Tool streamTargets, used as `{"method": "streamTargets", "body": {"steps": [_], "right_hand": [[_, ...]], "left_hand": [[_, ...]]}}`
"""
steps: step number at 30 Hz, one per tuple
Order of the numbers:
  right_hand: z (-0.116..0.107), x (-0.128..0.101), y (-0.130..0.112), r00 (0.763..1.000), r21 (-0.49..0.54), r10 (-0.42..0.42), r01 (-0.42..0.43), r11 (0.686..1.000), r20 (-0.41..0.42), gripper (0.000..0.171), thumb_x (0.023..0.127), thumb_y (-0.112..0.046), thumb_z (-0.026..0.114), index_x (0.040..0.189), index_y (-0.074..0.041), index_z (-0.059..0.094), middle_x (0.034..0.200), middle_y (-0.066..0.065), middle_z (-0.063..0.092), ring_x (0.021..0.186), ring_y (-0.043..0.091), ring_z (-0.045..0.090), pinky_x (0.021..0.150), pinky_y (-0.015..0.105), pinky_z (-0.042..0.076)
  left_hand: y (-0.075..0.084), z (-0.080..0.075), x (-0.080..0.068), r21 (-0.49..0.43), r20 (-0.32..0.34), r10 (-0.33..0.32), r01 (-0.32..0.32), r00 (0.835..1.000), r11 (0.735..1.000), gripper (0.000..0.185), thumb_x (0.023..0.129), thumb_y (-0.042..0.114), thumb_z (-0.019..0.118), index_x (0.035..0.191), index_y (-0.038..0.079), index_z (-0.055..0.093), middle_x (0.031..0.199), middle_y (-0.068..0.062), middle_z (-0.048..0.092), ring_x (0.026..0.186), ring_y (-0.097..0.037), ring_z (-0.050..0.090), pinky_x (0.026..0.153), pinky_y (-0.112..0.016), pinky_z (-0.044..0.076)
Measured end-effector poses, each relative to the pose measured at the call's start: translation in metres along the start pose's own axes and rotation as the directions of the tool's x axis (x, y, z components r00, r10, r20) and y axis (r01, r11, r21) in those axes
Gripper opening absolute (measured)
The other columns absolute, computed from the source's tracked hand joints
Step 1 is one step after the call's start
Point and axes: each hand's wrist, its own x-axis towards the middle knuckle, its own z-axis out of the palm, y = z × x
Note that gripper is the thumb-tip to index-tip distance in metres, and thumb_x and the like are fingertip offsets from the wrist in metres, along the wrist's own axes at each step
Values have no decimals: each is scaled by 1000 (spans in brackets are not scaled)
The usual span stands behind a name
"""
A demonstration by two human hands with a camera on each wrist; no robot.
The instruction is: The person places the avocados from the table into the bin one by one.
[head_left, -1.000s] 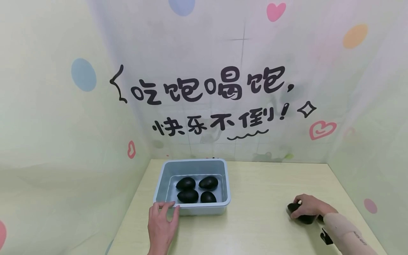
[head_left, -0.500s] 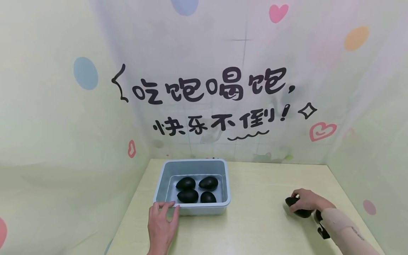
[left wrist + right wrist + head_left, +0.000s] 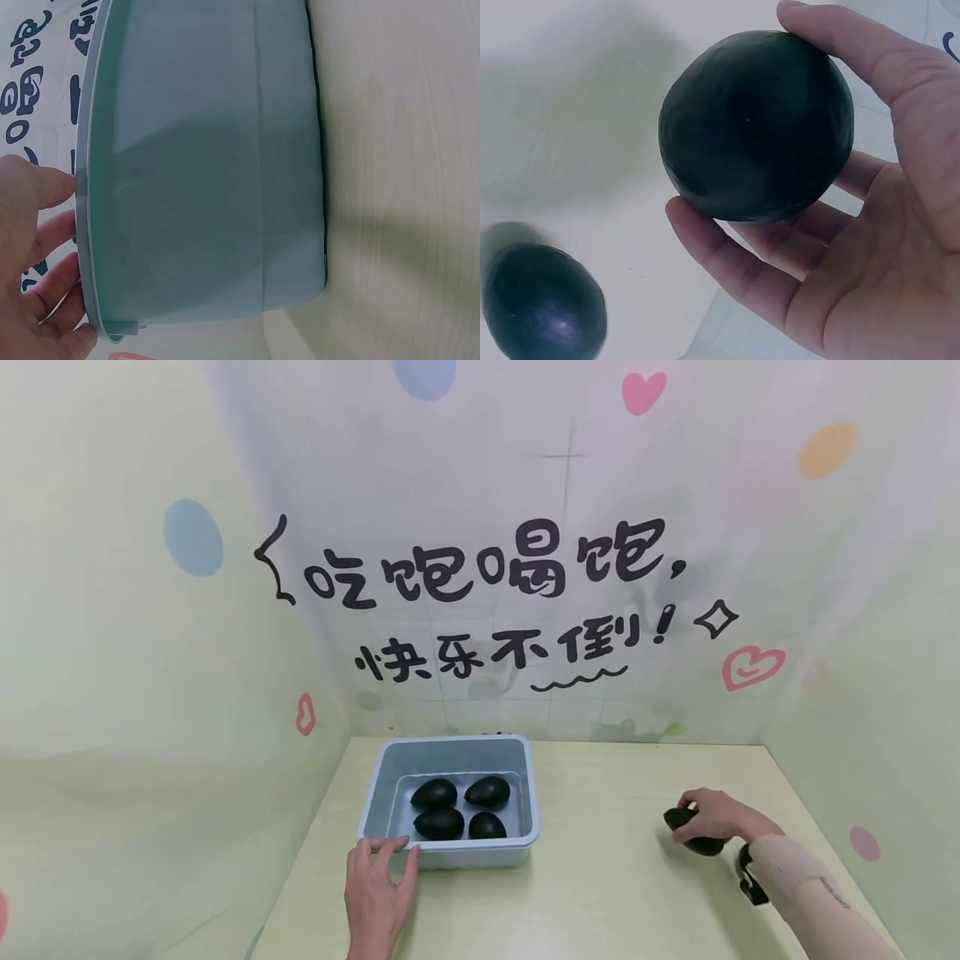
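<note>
The right hand point(image 3: 708, 823) grips one dark avocado point(image 3: 756, 124), fingers and thumb curled round it, lifted a little above the table point(image 3: 615, 893) on the right side. A second avocado point(image 3: 543, 310) lies on the table just below it. The left hand point(image 3: 377, 893) rests w/ straight fingers on the near-left corner of the pale blue tub point(image 3: 448, 858); it is open and only steadies the rim. Inside the tub lie four more avocados point(image 3: 459, 807) in shallow water, approx. two rows.

To do this step well, I judge: keep the grip round the widest part of the fruit, not too hard because the skin can bruise. Carry it low over the table, then lower it into a free place of the tub, e.g. the right side, w/o dropping, so water does not splash. The left hand should hold the tub firm.
</note>
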Motion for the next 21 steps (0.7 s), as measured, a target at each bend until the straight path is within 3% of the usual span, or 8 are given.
{"method": "streamTargets", "body": {"steps": [7,21], "right_hand": [[-6,5,-8,1000,-10,10,-10,1000,11,47,83,-29,85,117,-2,67,102,14,66,81,21,67,66,37,57],[-24,12,-32,999,-48,-50,50,998,2,47,82,-28,85,116,-1,67,105,15,68,82,21,68,68,38,57]], "left_hand": [[-1,0,1,-11,-19,30,-30,999,999,20,85,19,89,100,10,81,98,-8,59,98,-31,59,77,-48,51],[1,-2,1,-1,-11,27,-27,1000,1000,20,86,20,88,101,10,81,98,-8,59,98,-32,59,76,-48,52]]}}
